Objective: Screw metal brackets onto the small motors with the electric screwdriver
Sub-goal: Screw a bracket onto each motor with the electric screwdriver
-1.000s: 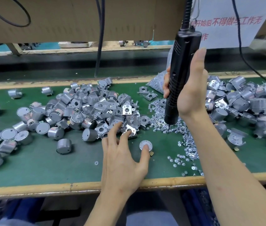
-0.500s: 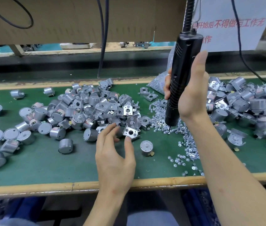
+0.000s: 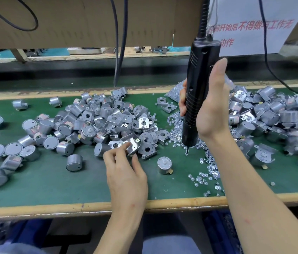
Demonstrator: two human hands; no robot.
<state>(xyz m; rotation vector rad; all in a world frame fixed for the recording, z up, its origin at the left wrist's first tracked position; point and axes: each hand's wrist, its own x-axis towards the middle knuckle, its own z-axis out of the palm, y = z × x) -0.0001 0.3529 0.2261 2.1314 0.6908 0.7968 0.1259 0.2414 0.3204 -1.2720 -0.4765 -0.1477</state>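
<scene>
At pile edge, left hand quit motor, fingers pinch bracket; right hand grips screwdriver.

Green-matted workbench edged at the front by a wooden strip. At centre-left, a heap of small motors and metal brackets, thinning leftward into loose motors. Near the front, one lone motor set upright, shaft up; another motor on its side well left of it. Between the heaps, a scatter of screws trailing to the front edge. At right, a second heap of bracketed motors. At the back, a clear bag of screws with two brackets just beside.
</scene>
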